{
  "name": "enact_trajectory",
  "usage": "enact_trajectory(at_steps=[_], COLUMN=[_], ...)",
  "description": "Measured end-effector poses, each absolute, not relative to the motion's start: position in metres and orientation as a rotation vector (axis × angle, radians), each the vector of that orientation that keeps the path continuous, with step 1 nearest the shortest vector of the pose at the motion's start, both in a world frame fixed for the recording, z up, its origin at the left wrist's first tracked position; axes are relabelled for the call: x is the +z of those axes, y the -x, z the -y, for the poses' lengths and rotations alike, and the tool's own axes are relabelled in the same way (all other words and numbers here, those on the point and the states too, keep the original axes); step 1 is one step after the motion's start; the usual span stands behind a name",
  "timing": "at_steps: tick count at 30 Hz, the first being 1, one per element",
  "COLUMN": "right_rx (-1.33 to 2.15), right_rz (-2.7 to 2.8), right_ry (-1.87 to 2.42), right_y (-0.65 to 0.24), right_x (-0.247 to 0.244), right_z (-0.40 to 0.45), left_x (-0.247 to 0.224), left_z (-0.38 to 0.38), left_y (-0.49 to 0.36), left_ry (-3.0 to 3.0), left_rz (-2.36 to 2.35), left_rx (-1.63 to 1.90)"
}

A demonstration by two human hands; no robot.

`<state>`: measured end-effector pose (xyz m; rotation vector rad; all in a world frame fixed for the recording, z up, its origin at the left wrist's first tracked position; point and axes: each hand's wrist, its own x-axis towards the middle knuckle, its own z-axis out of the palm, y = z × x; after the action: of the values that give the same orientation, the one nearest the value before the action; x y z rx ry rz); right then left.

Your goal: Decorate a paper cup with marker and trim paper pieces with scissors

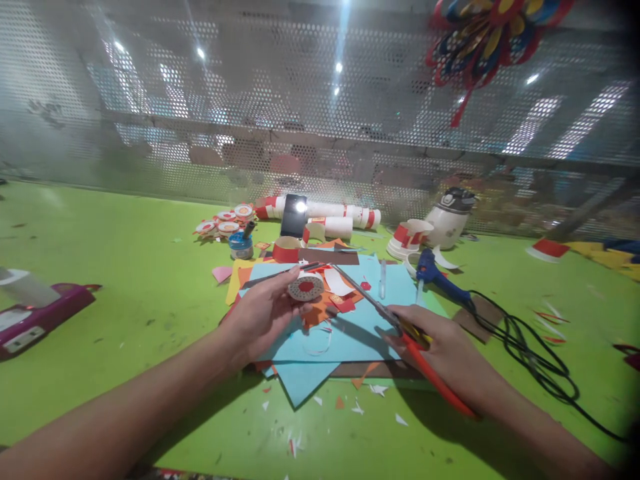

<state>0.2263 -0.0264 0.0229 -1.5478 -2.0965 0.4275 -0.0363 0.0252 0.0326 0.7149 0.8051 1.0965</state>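
My left hand (265, 310) is closed round a white paper disc (306, 287) with a red centre and a dotted ring, held above blue paper. In my right hand (435, 340) are large scissors (417, 357) with red handles, their long blades pointing up and left towards the disc. Whether the blades are parted is hard to see. Beneath both hands lie light blue sheets (295, 377), with orange and red scraps (343, 303) and a white paper piece (339, 282) on top. A clear pen-like stick (383, 279) lies on the blue paper between the hands.
A blue glue gun (440, 277) with a coiled black cable (530, 363) lies right. Behind are a phone (294, 215), paper rolls (333, 228), cups (407, 239), a white container (449, 219), a blue jar (242, 247) and several discs (225, 222). A purple power strip (47, 319) lies left.
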Motion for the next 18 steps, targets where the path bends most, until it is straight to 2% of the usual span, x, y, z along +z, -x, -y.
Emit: enact_trajectory(at_steps=[18], right_rx=[0.295], right_rz=[2.059], right_ry=[1.475], right_y=[-0.2252], right_x=[0.0271], right_z=[0.0335], left_x=[0.0390], left_z=[-0.0243], left_y=[0.0421], left_ry=[-1.277], left_rz=[-0.715], left_rx=[1.087])
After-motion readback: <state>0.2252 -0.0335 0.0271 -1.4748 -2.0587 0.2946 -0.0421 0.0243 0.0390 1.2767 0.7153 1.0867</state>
